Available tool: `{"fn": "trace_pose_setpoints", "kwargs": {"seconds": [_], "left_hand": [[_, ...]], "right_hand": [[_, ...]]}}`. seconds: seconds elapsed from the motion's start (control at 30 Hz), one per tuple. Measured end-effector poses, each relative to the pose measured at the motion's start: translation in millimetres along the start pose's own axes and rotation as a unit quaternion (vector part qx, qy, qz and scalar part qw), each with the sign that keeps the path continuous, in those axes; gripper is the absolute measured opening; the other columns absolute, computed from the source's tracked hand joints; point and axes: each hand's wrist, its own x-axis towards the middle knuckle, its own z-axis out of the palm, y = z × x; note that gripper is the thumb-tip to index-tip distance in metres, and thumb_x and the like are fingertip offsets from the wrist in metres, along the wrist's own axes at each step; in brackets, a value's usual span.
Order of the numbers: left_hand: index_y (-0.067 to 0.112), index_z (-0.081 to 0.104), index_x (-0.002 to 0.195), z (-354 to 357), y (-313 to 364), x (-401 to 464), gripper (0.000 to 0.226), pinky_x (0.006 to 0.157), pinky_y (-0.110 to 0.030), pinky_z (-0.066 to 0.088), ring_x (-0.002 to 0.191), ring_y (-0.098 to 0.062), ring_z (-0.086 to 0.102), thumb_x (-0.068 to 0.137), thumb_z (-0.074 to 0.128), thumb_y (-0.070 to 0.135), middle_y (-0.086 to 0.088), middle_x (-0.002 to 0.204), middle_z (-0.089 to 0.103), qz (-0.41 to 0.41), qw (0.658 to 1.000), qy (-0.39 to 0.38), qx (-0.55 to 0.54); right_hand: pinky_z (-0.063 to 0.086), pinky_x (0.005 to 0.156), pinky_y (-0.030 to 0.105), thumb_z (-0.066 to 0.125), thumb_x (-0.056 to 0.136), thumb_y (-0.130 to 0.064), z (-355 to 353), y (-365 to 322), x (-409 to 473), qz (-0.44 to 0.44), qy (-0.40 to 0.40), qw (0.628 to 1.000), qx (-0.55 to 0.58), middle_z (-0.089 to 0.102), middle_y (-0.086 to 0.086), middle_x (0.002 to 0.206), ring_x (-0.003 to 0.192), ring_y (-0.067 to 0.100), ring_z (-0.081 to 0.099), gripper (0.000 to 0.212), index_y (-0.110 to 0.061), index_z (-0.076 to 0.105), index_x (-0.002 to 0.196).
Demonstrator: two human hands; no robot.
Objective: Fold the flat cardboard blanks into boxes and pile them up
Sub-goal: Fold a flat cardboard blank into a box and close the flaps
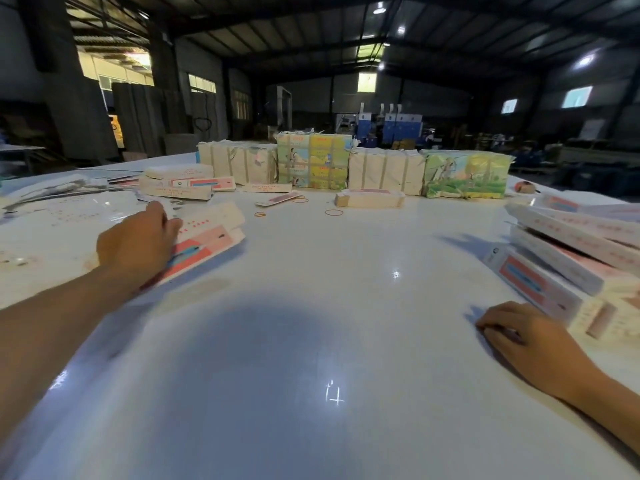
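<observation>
So the flat blanks (204,237) are sitting in a small stack on the left side of the table (311,306), pink and blue print facing up, fanned a bit so the top one sticks out. Left hand (138,242) is reaching out and lying on the near end of that stack. Its grip looks like it's closing around the edge of the top blank, but the fingertips are hidden under the hand and it's blurry, so I honestly can't tell if it's pinching one or just resting there. My guess is it's going for the next blank to fold

Right hand (530,336) is down on the table near the right edge, fingers loosely curled with nothing in them, just beside the pile of folded boxes (568,254). Makes sense to park it there, since finished ones get stacked on that side. That pile leans and overlaps pretty loosely, so it could slide if bumped

Further back there are more blanks (180,185), one folded box (369,198) on its own, some rubber bands (333,212) scattered around, and a row of strapped bundles (356,168) along the far edge, probably fresh stock waiting to be opened
</observation>
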Motion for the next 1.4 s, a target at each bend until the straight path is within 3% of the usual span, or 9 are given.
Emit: {"fn": "trace_pose_setpoints", "kwargs": {"seconds": [0.33, 0.5, 0.7, 0.77, 0.9, 0.93, 1.1, 1.27, 1.4], "left_hand": [[0.027, 0.049, 0.095, 30, 235, -131, 0.024, 0.067, -0.032, 0.053, 0.073, -0.013, 0.058, 0.097, 0.036, 0.047, 0.004, 0.1, 0.065, 0.271, 0.925, -0.192, -0.185], [0.027, 0.043, 0.085, 50, 252, -154, 0.027, 0.064, -0.027, 0.05, 0.074, -0.016, 0.061, 0.097, 0.033, 0.048, 0.002, 0.102, 0.065, 0.274, 0.92, -0.21, -0.186], [0.026, 0.043, 0.086, 48, 247, -152, 0.026, 0.063, -0.025, 0.051, 0.07, -0.016, 0.061, 0.096, 0.035, 0.049, 0.004, 0.103, 0.065, 0.286, 0.917, -0.188, -0.207], [0.025, 0.043, 0.087, 45, 248, -152, 0.027, 0.062, -0.024, 0.05, 0.069, -0.016, 0.061, 0.097, 0.034, 0.049, 0.003, 0.104, 0.064, 0.291, 0.916, -0.181, -0.211], [0.023, 0.045, 0.088, 40, 248, -154, 0.028, 0.061, -0.023, 0.05, 0.069, -0.014, 0.059, 0.097, 0.033, 0.047, 0.003, 0.102, 0.065, 0.305, 0.915, -0.144, -0.222], [0.023, 0.045, 0.088, 39, 248, -155, 0.029, 0.062, -0.024, 0.051, 0.069, -0.013, 0.059, 0.097, 0.033, 0.047, 0.003, 0.101, 0.066, 0.309, 0.913, -0.138, -0.228], [0.025, 0.052, 0.101, 35, 251, -162, 0.039, 0.07, -0.025, 0.049, 0.083, -0.011, 0.058, 0.092, 0.033, 0.057, 0.006, 0.106, 0.064, 0.358, 0.896, -0.106, -0.24], [0.027, 0.024, 0.142, 27, 255, -170, 0.107, 0.09, -0.033, 0.038, 0.113, -0.013, 0.045, 0.053, 0.012, 0.087, 0.008, 0.133, 0.043, 0.417, 0.889, -0.152, -0.11], [0.027, 0.022, 0.14, 29, 256, -171, 0.1, 0.087, -0.03, 0.038, 0.111, -0.012, 0.046, 0.06, 0.028, 0.088, 0.007, 0.13, 0.044, 0.415, 0.898, -0.113, -0.095]], "right_hand": [[0.04, 0.071, 0.027, 0.057, 0.09, -0.014, -7, -4, 0, 0.049, -0.029, 0.998, -0.005, 0.064, 0.006, 0.1, 0.088, 0.023, 0.055, 0.014, -0.007, 0.069, 0.092], [0.033, 0.059, 0.019, 0.053, 0.091, -0.011, -12, -5, -2, 0.095, -0.006, 0.993, 0.069, 0.06, -0.001, 0.085, 0.076, 0.017, 0.052, 0.018, -0.011, 0.071, 0.094], [0.042, 0.072, 0.029, 0.044, 0.092, -0.003, -13, -3, -1, 0.132, -0.028, 0.984, 0.116, 0.067, 0.002, 0.092, 0.082, 0.019, 0.057, 0.024, -0.005, 0.068, 0.091], [0.044, 0.065, 0.023, 0.042, 0.089, 0.001, -18, -5, -1, 0.204, 0.012, 0.943, 0.261, 0.065, -0.002, 0.078, 0.071, 0.012, 0.058, 0.028, -0.005, 0.066, 0.078], [0.032, 0.047, 0.028, 0.044, 0.087, -0.008, -28, -9, 0, 0.303, 0.042, 0.755, 0.58, 0.058, 0.016, 0.067, 0.049, 0.02, 0.052, 0.019, -0.003, 0.06, 0.078], [0.03, 0.045, 0.028, 0.05, 0.086, -0.012, -29, -10, -1, 0.297, 0.03, 0.744, 0.598, 0.056, 0.018, 0.064, 0.046, 0.022, 0.049, 0.015, 0.0, 0.057, 0.08], [0.03, 0.038, 0.025, 0.05, 0.092, -0.001, -24, -7, 0, 0.305, 0.021, 0.755, 0.58, 0.059, 0.032, 0.085, 0.047, 0.023, 0.041, 0.011, 0.006, 0.054, 0.098], [0.036, 0.036, 0.022, 0.05, 0.094, -0.001, -22, -1, 0, 0.304, 0.079, 0.778, 0.544, 0.067, 0.013, 0.064, 0.04, 0.016, 0.045, 0.015, 0.008, 0.06, 0.088], [0.04, 0.04, 0.022, 0.053, 0.093, -0.003, -20, -1, -1, 0.282, 0.103, 0.81, 0.503, 0.068, 0.007, 0.066, 0.045, 0.017, 0.049, 0.01, -0.003, 0.062, 0.09]]}}
